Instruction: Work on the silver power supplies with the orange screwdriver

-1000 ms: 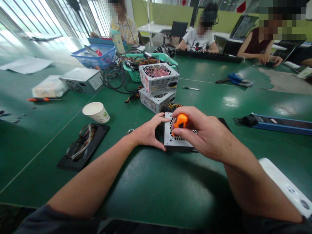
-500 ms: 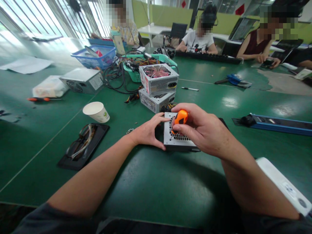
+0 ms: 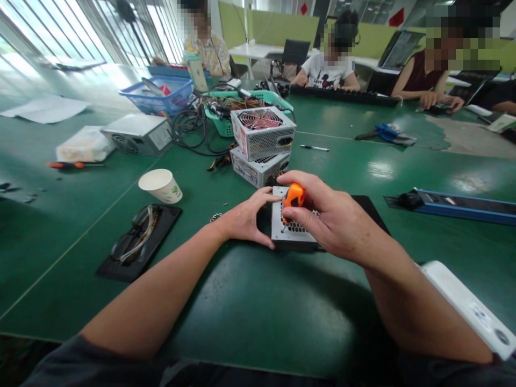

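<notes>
My right hand [image 3: 326, 217] is wrapped round the orange and black handle of a screwdriver [image 3: 295, 195]. The thin shaft points down to the left part of a power supply's [image 3: 278, 228] perforated grey top. With thumb and fingers spread round the left side of that unit, my left hand [image 3: 250, 217] grips it on the table. Part of the unit's right side is covered by my right hand. Several small screws [image 3: 216, 217] lie beside my left wrist. Behind the hands, one power supply with a red fan [image 3: 262, 121] rests on another power supply [image 3: 258, 169].
A paper cup [image 3: 160, 185] and a black tray with cables [image 3: 139, 242] stand left. Another power supply [image 3: 139, 134] and a green basket [image 3: 220, 123] are farther back. A white power strip [image 3: 463, 306] lies by my right forearm. Several people sit across the green table [image 3: 262, 317].
My right hand and the screwdriver have shifted slightly left, and the handle stands a little more upright. More of a black surface shows behind my right hand. My left hand stays in place.
</notes>
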### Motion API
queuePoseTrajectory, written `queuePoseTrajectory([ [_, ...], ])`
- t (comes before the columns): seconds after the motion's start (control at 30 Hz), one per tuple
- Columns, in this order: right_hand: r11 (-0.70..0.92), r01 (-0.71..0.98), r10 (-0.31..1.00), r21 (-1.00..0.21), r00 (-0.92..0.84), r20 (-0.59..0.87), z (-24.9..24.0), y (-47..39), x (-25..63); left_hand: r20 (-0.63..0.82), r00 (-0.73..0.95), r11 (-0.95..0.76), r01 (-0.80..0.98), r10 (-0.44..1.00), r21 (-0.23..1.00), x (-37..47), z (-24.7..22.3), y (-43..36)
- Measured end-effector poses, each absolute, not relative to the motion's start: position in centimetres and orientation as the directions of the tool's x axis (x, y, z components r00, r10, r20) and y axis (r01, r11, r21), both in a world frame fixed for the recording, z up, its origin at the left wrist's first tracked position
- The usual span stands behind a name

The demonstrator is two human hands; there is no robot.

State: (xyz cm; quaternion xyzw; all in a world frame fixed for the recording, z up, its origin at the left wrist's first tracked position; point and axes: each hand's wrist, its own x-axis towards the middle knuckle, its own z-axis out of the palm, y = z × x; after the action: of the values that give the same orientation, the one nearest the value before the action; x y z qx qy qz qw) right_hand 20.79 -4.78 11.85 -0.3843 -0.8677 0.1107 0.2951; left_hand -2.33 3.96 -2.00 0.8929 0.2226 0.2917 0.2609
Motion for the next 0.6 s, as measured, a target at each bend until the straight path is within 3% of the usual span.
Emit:
queuePoseTrajectory([
  [0.6,0.689,0.540,0.725,-0.484,-0.490,0.484,12.3,-5.3,21.9,0.396,0.733,-0.759,0.247,0.553,0.603,-2.4,-1.9,3.9],
])
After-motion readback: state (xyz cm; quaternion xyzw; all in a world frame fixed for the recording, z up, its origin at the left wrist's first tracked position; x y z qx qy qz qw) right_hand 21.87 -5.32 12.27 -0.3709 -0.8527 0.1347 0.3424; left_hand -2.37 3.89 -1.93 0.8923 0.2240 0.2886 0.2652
